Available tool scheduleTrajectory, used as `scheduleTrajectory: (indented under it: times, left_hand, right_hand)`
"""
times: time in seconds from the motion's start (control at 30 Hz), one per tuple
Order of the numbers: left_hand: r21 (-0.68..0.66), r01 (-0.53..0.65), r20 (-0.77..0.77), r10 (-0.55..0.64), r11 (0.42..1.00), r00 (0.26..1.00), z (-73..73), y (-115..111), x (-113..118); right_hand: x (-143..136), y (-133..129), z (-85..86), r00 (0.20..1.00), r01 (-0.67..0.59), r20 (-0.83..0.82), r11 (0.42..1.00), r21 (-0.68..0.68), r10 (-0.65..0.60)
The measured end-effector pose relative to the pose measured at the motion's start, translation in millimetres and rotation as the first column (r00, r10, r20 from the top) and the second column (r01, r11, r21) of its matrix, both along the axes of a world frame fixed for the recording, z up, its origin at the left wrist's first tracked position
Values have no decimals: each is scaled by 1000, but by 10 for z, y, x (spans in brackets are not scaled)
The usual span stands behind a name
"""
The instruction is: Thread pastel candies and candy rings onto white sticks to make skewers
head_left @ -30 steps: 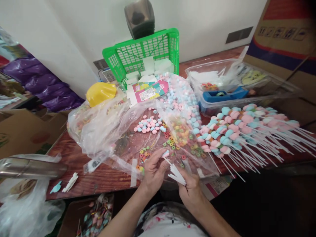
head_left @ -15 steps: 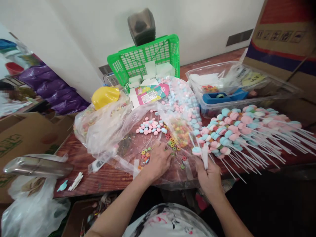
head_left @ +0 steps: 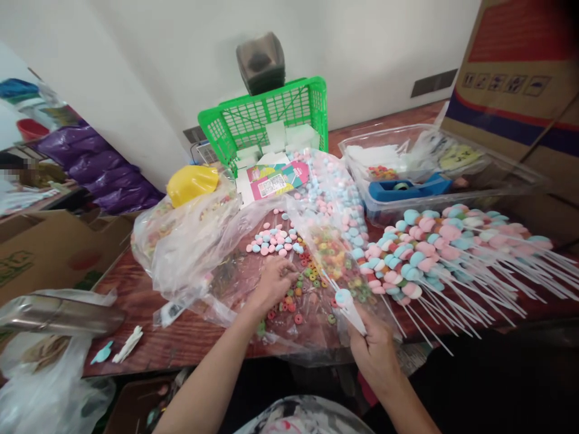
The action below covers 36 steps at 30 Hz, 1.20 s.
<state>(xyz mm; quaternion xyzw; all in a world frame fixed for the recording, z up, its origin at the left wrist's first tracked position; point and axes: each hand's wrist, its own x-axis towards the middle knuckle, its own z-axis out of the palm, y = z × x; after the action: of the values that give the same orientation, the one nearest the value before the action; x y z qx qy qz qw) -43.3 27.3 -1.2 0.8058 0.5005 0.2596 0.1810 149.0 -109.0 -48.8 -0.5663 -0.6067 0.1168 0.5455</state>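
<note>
My right hand [head_left: 374, 348] is closed around a bundle of white sticks [head_left: 356, 318]. A pale blue and white marshmallow-like piece [head_left: 344, 298] shows at the bundle's upper end. Over the plastic sheet, my left hand [head_left: 274, 282] reaches in with its fingers bent and slightly apart, beside loose coloured rings [head_left: 312, 274]. Whether its fingertips touch a ring is hard to make out. Just beyond lies a pile of pink and blue round sweets [head_left: 274, 240]. To the right is a heap of finished-looking skewers [head_left: 425, 247], their white sticks pointing toward me.
Behind stand a green crate [head_left: 266, 111] and a clear plastic tub [head_left: 384, 211] with a blue tape dispenser [head_left: 407, 188]. Clear bags of sweets [head_left: 194, 241] surround the work area. A metal flask [head_left: 67, 316] lies at left; a large carton [head_left: 511, 78] stands at right.
My left hand has shifted left and slightly up, and more rings now lie spread to its right. My right hand has moved lower and a little left with the sticks, which tilt differently.
</note>
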Motion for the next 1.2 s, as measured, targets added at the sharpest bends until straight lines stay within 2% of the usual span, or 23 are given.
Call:
scheduleTrajectory:
  times: [0.1,0.23,0.33,0.43,0.5,0.57,0.67,0.77,0.87,0.93,1.0,1.1,1.2]
  left_hand:
    - [-52,20,-39,-22,998,999,-35,23,47]
    - [28,38,-94,-35,999,995,-87,-77,118]
    - [92,97,-110,-86,991,990,-118,-125,126]
    - [126,134,-9,-134,983,991,-129,-136,114]
    - [89,72,166,-86,993,982,-114,-144,101]
    - [-52,-2,404,23,999,914,-79,-166,87]
    - [-303,43,687,187,952,702,-6,-240,69]
    - [-388,100,797,279,916,535,60,-352,68]
    - [-391,88,826,307,916,473,104,-467,85]
    - [-323,34,822,263,946,505,131,-526,96]
    - [-184,-39,781,170,982,601,161,-564,99]
    - [9,-83,686,54,997,725,207,-589,96]
    - [65,-84,667,19,994,745,230,-600,92]
  right_hand:
    - [-11,5,2,1000,4,15,1000,5,-4]
    - [-22,5,19,996,-6,84,1000,21,5]
    - [-24,7,29,986,-8,167,999,41,2]
    - [-18,19,10,971,-16,238,999,41,6]
    - [-12,26,-17,965,-15,263,1000,17,10]
    - [-10,28,-40,960,-5,280,1000,-10,8]
    - [-24,21,-50,953,-16,303,1000,-18,20]
    - [-54,11,-36,942,-52,332,999,2,48]
    - [-71,10,-18,930,-45,366,999,19,35]
    - [-68,11,-7,924,-46,381,998,29,32]
    - [-56,7,3,920,-57,390,998,39,37]
    - [-43,-9,21,915,-59,403,996,65,27]
    - [-46,-30,42,911,-48,413,996,80,11]
